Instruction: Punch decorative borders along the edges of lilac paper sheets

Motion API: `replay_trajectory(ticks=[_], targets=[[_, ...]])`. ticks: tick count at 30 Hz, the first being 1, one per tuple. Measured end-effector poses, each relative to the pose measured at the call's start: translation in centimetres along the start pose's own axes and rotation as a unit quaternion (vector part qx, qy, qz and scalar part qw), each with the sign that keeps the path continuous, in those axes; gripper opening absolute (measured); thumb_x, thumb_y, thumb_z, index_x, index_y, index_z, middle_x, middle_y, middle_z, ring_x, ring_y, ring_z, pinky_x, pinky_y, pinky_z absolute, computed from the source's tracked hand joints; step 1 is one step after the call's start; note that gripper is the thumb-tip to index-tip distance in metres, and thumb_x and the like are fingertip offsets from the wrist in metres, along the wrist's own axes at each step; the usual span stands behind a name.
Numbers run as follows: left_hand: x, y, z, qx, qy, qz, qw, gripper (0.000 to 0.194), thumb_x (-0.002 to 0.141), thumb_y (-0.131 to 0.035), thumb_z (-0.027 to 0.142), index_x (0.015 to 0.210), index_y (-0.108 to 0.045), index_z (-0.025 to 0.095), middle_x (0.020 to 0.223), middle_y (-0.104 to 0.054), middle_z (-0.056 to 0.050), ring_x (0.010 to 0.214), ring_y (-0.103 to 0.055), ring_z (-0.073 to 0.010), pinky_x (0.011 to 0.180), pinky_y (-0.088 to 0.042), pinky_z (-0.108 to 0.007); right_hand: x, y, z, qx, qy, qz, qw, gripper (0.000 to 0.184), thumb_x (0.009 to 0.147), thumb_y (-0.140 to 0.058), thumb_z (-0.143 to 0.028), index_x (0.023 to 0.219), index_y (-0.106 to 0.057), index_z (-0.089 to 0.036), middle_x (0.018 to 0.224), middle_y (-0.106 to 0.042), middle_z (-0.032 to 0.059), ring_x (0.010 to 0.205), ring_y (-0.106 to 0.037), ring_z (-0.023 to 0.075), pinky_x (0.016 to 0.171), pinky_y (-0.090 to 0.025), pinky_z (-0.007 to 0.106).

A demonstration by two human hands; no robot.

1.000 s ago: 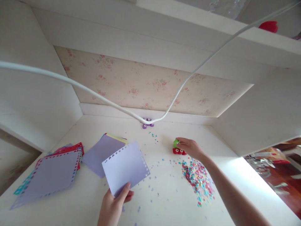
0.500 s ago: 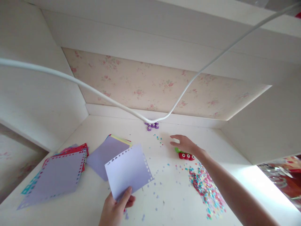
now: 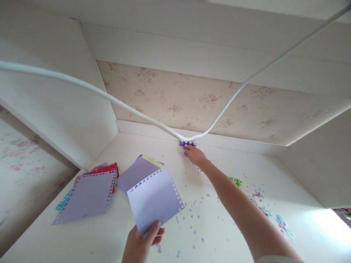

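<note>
My left hand (image 3: 144, 243) pinches the lower corner of a light purple paper sheet (image 3: 157, 199), thumb on top. Small punched shapes run along the sheet's upper and right edges. At the back of the white desk, my right hand (image 3: 196, 156) reaches a cluster of small purple craft punches (image 3: 190, 143) with eye-like spots. Its fingers close around one punch at the front of the cluster, partly hiding it. Behind the held sheet lies a stack of plain coloured paper (image 3: 145, 168), purple on top.
Punched sheets (image 3: 94, 195) in purple, red and blue are piled on the left. A green punch (image 3: 236, 181) sits beyond my right forearm, which hides part of the confetti (image 3: 264, 210). Purple paper bits (image 3: 192, 230) are scattered mid-desk. A white cable (image 3: 153, 122) droops across the view.
My right hand has moved back and left from above the green and red punches to the purple ones, its fingers closing. The left hand still holds the sheet. The view has shifted left.
</note>
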State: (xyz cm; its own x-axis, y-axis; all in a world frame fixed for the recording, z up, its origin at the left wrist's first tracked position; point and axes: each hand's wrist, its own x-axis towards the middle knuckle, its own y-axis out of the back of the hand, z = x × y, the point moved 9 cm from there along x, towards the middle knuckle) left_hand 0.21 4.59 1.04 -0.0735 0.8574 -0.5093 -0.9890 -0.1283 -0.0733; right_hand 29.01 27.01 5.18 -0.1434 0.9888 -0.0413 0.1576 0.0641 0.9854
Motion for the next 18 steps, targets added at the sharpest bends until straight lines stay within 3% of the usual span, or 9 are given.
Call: replay_trajectory(ticks=[2, 5, 7, 9, 10, 12, 14, 16, 18], targets=[[0.1, 0.0, 0.5, -0.005, 0.002, 0.0, 1.0, 0.049, 0.056, -0.083, 0.051, 0.077, -0.072, 0.008, 0.067, -0.075, -0.014, 0.069, -0.074, -0.0322, 0.06, -0.063, -0.037, -1.8, 0.6, 0.3, 0.089, -0.033, 0.042, 0.995, 0.027, 0.094, -0.051, -0.02, 0.118, -0.062, -0.015, 0.133, -0.055, 0.0181, 0.119, -0.055, 0.0288, 0.103, -0.039, 0.042], [0.3, -0.4, 1.1, -0.02, 0.012, -0.009, 1.0, 0.048, 0.056, -0.084, 0.048, 0.079, -0.072, 0.007, 0.07, -0.076, -0.015, 0.071, -0.075, -0.0317, 0.064, -0.064, -0.035, -6.4, 0.2, -0.3, 0.23, -0.084, 0.095, 0.965, 0.031, 0.098, -0.045, -0.033, 0.125, -0.053, -0.02, 0.119, -0.064, 0.0134, 0.102, -0.065, 0.0237, 0.092, -0.049, 0.04], [0.3, -1.0, 1.5, -0.031, 0.009, -0.017, 0.999, 0.047, 0.056, -0.085, 0.045, 0.081, -0.073, 0.007, 0.073, -0.077, -0.015, 0.074, -0.075, -0.0316, 0.066, -0.064, -0.034, -10.3, -0.9, -2.0, 0.312, -0.102, 0.116, 0.938, 0.033, 0.101, -0.038, -0.038, 0.127, -0.049, -0.021, 0.115, -0.067, 0.0108, 0.093, -0.069, 0.0198, 0.084, -0.053, 0.037], [0.3, -1.6, 1.9, -0.037, -0.001, -0.021, 0.999, 0.046, 0.059, -0.085, 0.044, 0.084, -0.073, 0.007, 0.078, -0.077, -0.015, 0.077, -0.076, -0.0312, 0.068, -0.064, -0.033, -14.3, -2.2, -4.3, 0.394, -0.116, 0.13, 0.902, 0.037, 0.098, -0.044, -0.042, 0.129, -0.048, -0.021, 0.119, -0.066, 0.0104, 0.092, -0.069, 0.0184, 0.082, -0.055, 0.035], [0.3, -1.9, 2.1, -0.037, -0.006, -0.025, 0.999, 0.046, 0.06, -0.084, 0.044, 0.085, -0.074, 0.007, 0.081, -0.078, -0.015, 0.078, -0.076, -0.0309, 0.069, -0.063, -0.033, -16.4, -3.2, -4.9, 0.535, -0.148, 0.15, 0.818, 0.04, 0.092, -0.058, -0.042, 0.125, -0.054, -0.02, 0.117, -0.067, 0.01, 0.093, -0.069, 0.0201, 0.083, -0.055, 0.037], [0.1, -2.7, 2.2, -0.036, -0.016, -0.038, 0.998, 0.045, 0.063, -0.083, 0.044, 0.088, -0.074, 0.007, 0.085, -0.078, -0.015, 0.081, -0.076, -0.0302, 0.072, -0.063, -0.032, -19.7, -5.4, -7.2, 0.724, -0.186, 0.131, 0.651, 0.046, 0.079, -0.075, -0.037, 0.119, -0.062, -0.02, 0.116, -0.069, 0.0082, 0.1, -0.066, 0.0217, 0.093, -0.051, 0.037], [-0.1, -3.6, 2.2, -0.025, -0.021, -0.06, 0.998, 0.044, 0.066, -0.083, 0.044, 0.09, -0.074, 0.007, 0.087, -0.078, -0.015, 0.079, -0.076, -0.0296, 0.074, -0.063, -0.032, -22.1, -6.6, -9.8, 0.818, -0.204, 0.098, 0.529, 0.048, 0.078, -0.078, -0.034, 0.121, -0.065, -0.019, 0.122, -0.067, 0.0081, 0.107, -0.064, 0.0209, 0.104, -0.044, 0.036], [-0.4, -4.1, 2.1, -0.013, -0.026, -0.075, 0.997, 0.045, 0.068, -0.082, 0.044, 0.093, -0.074, 0.007, 0.088, -0.078, -0.016, 0.079, -0.076, -0.0296, 0.074, -0.063, -0.033, -23.7, -7.0, -11.4, 0.86, -0.223, 0.08, 0.452, 0.048, 0.078, -0.079, -0.033, 0.121, -0.067, -0.018, 0.124, -0.067, 0.0079, 0.106, -0.065, 0.0198, 0.109, -0.04, 0.036], [-0.7, -4.4, 1.9, -0.01, -0.034, -0.082, 0.996, 0.046, 0.071, -0.08, 0.044, 0.097, -0.073, 0.007, 0.092, -0.077, -0.016, 0.083, -0.075, -0.0303, 0.074, -0.063, -0.034, -24.6, -6.9, -12.1, 0.874, -0.228, 0.077, 0.422, 0.05, 0.077, -0.08, -0.032, 0.123, -0.066, -0.017, 0.124, -0.067, 0.008, 0.102, -0.066, 0.019, 0.11, -0.039, 0.038]])
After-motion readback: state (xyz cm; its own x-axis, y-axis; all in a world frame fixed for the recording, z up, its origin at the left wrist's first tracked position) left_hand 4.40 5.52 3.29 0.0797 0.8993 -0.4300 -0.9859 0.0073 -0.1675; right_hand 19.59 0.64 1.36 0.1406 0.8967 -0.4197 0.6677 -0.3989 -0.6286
